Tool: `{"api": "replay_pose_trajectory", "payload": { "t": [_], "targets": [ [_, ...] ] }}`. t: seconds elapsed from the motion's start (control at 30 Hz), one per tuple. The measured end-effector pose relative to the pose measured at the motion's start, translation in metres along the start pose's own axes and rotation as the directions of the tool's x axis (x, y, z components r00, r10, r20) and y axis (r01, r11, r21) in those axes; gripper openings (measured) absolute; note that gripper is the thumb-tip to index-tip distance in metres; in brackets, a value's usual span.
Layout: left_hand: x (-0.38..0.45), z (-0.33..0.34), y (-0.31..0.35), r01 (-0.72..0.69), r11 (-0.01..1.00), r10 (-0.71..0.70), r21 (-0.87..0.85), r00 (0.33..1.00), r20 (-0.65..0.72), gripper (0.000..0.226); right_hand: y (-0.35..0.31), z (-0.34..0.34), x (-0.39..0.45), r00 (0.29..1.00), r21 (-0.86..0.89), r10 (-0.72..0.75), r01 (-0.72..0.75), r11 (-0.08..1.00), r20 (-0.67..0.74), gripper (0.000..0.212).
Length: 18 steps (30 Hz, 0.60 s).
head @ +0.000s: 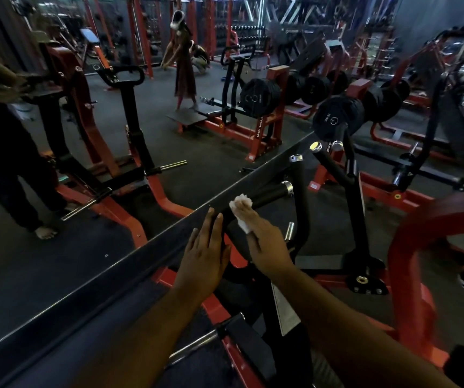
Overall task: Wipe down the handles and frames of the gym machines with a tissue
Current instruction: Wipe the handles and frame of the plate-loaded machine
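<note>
Small "15 KG" marking on black weight plate (pixel 334 119)

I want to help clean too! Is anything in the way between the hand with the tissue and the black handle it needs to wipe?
Nothing visible is. The right hand already presses the tissue against the black handle. The left hand rests flat on the long dark bar beside it, out of the way.

Dim, murky gym interior, wide-angle view.

Lit mostly from the far back, with cool bluish glow across the top edge. Small bright glints on chrome handle ends (pixel 287 187) and the white tissue (pixel 241 211). Deep shadow over the floor (pixel 211 163). Bent straight lines and stretching toward the corners; soft smearing at lower left, distant machines hazy.
</note>
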<state>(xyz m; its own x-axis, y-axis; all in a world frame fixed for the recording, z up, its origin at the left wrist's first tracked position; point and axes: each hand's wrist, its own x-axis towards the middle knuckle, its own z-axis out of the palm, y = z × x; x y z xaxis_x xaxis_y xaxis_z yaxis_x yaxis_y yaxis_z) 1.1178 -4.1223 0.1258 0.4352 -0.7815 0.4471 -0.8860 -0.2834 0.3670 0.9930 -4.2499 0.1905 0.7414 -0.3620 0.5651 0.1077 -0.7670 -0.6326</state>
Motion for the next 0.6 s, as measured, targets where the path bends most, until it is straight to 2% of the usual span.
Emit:
{"api": "replay_pose_trajectory", "payload": {
  "t": [0.07,0.13,0.2,0.27,0.37,0.5,0.53,0.6],
  "targets": [
    [0.0,0.002,0.0,0.007,1.0,-0.007,0.013,1.0,-0.012,0.07,0.014,-0.018,0.005,0.983,0.054,0.074,-0.066,0.996,-0.17,0.052],
    [0.001,0.003,0.0,0.01,1.0,-0.009,0.024,1.0,-0.014,0.071,0.033,-0.033,0.02,0.872,0.101,0.321,-0.306,0.947,-0.37,0.053],
    [0.0,0.004,0.0,0.009,0.999,-0.009,0.033,1.0,-0.014,0.075,0.041,-0.033,0.029,0.762,0.15,0.51,-0.494,0.856,-0.399,0.048],
    [-0.003,0.004,-0.002,0.005,0.998,-0.005,0.055,1.0,-0.007,0.079,0.034,-0.011,0.027,0.732,0.273,0.597,-0.531,0.802,-0.329,0.055],
    [-0.006,0.001,-0.005,-0.006,0.996,0.003,0.089,0.999,0.043,0.083,0.003,0.026,0.01,0.765,0.294,0.55,-0.47,0.832,-0.335,0.049],
    [-0.012,-0.002,-0.006,-0.018,0.994,0.009,0.105,0.996,0.09,0.085,-0.03,0.027,-0.01,0.865,0.332,0.434,-0.344,0.878,-0.251,0.041],
    [-0.012,-0.001,-0.006,-0.017,0.994,0.008,0.104,0.996,0.088,0.085,-0.033,0.016,-0.011,0.87,0.367,0.423,-0.318,0.874,-0.252,0.036],
    [-0.012,0.0,-0.006,-0.005,0.994,-0.003,0.105,0.997,0.072,0.085,-0.021,-0.013,0.002,0.829,0.32,0.404,-0.29,0.902,-0.386,0.032]
  ]
}}
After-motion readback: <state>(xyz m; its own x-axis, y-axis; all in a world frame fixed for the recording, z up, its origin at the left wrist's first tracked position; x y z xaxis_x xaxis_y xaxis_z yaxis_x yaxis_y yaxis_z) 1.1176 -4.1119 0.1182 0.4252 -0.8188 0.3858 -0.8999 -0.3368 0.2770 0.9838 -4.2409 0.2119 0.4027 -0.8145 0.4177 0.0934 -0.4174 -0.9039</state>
